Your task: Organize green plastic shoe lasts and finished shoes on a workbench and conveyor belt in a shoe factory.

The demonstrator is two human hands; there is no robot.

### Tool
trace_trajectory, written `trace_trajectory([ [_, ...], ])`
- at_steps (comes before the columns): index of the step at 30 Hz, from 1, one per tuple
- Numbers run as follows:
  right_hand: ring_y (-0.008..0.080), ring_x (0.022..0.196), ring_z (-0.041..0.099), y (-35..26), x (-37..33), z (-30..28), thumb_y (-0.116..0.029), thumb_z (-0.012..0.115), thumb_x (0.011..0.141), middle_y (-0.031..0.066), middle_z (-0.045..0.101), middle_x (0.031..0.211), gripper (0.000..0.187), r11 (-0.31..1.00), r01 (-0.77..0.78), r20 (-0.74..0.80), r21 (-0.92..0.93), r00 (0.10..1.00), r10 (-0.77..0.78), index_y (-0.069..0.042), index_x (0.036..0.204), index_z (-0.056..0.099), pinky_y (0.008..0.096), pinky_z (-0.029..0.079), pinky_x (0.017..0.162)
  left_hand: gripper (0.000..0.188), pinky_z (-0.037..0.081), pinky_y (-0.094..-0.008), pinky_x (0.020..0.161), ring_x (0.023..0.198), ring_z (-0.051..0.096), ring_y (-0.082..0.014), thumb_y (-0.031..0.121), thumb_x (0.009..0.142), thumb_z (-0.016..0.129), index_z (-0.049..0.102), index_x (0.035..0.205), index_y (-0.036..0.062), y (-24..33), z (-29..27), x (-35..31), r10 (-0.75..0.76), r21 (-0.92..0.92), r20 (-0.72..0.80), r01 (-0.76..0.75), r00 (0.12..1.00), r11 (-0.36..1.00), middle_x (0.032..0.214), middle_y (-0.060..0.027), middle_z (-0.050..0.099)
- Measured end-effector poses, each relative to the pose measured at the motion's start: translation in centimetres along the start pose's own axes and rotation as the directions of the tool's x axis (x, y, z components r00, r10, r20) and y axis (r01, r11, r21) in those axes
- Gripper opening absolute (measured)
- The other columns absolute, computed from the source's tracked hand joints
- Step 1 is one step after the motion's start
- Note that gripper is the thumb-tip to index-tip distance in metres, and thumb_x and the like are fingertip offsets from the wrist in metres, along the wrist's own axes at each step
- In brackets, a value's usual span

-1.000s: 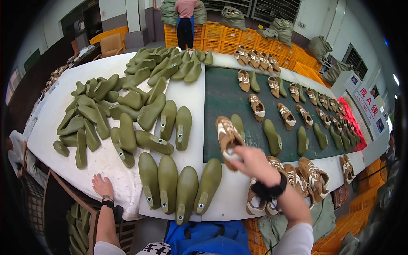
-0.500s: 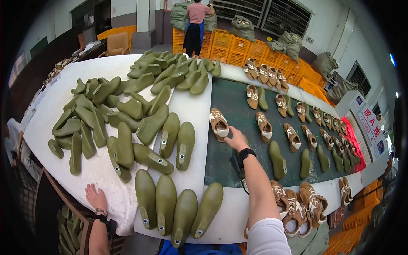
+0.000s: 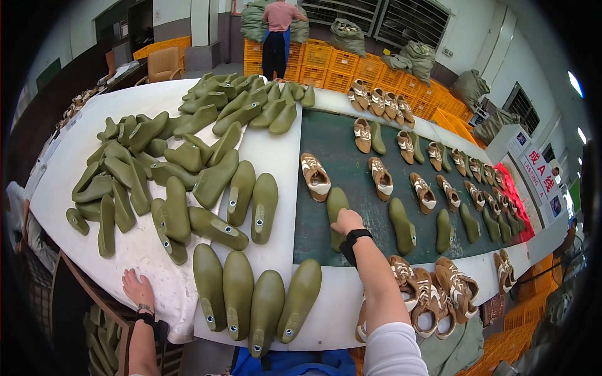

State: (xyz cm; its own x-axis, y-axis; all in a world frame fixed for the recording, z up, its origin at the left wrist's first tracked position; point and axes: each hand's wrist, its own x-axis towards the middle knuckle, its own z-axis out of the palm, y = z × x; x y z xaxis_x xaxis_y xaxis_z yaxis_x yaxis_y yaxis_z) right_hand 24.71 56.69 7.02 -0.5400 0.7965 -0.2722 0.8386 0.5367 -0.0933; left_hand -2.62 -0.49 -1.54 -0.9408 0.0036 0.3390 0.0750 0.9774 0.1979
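My right hand (image 3: 347,221) grips the heel end of a green shoe last (image 3: 336,202) that lies on the dark green belt. Just beyond it sits a brown-and-white sneaker (image 3: 315,176), no longer touched. Fingers spread, my left hand (image 3: 138,287) rests flat on a white cloth (image 3: 168,307) at the table's near left. Between my arms, several green lasts (image 3: 237,294) lie side by side on the white tabletop, their round sockets toward me.
A large heap of lasts (image 3: 125,169) covers the left of the table. Rows of sneakers (image 3: 380,178) and lasts line the belt (image 3: 313,241). More sneakers (image 3: 433,294) cluster by my right forearm. Orange crates (image 3: 342,62) and a person (image 3: 278,31) stand at the back.
My right hand has left the sneaker and come nearer to me, onto the green last on the belt. My left hand stays on the cloth. The whole view has shifted slightly.
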Motion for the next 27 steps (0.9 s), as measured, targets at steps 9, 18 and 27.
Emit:
trace_trajectory([
  [9,0.032,0.098,0.062,-0.6,-0.8,0.3,-0.036,0.066,0.076,0.018,0.064,0.103,0.052,0.999,0.036,-0.02,-0.022,0.999,-0.036,-0.003,0.113,0.051,0.0404,0.049,0.084,0.039,0.027,-0.0488,0.103,0.126,0.036,-0.0332,0.02,0.081,0.052,0.051,0.118,0.0071,-0.7,-0.6,-0.4,-0.001,-0.015,-0.033,0.0,0.999,1.0,0.134,-0.0126,0.044],
  [18,0.0371,0.112,0.048,-4.0,-3.3,-0.2,-0.034,0.068,0.075,0.0178,0.047,0.123,0.072,0.947,0.268,-0.309,-0.179,0.898,-0.312,-0.019,0.137,0.035,0.0458,0.043,0.09,0.038,0.026,-0.0516,0.102,0.123,0.038,-0.0352,0.023,0.077,0.057,0.055,0.112,0.0078,1.0,-0.8,-0.5,0.012,-0.102,-0.157,-0.028,0.988,0.994,0.13,-0.0142,0.046],
  [27,0.0346,0.083,0.062,-21.4,-11.6,-1.9,-0.033,0.067,0.077,0.0151,0.064,0.089,0.046,0.606,0.795,-0.263,0.03,0.591,-0.763,-0.005,0.111,0.054,0.0433,0.05,0.071,0.039,0.023,-0.0502,0.105,0.125,0.035,-0.0343,0.023,0.078,0.056,0.054,0.113,0.0065,0.7,-1.8,-0.8,-0.067,-0.154,-0.125,0.047,0.99,0.987,0.13,-0.0136,0.045],
])
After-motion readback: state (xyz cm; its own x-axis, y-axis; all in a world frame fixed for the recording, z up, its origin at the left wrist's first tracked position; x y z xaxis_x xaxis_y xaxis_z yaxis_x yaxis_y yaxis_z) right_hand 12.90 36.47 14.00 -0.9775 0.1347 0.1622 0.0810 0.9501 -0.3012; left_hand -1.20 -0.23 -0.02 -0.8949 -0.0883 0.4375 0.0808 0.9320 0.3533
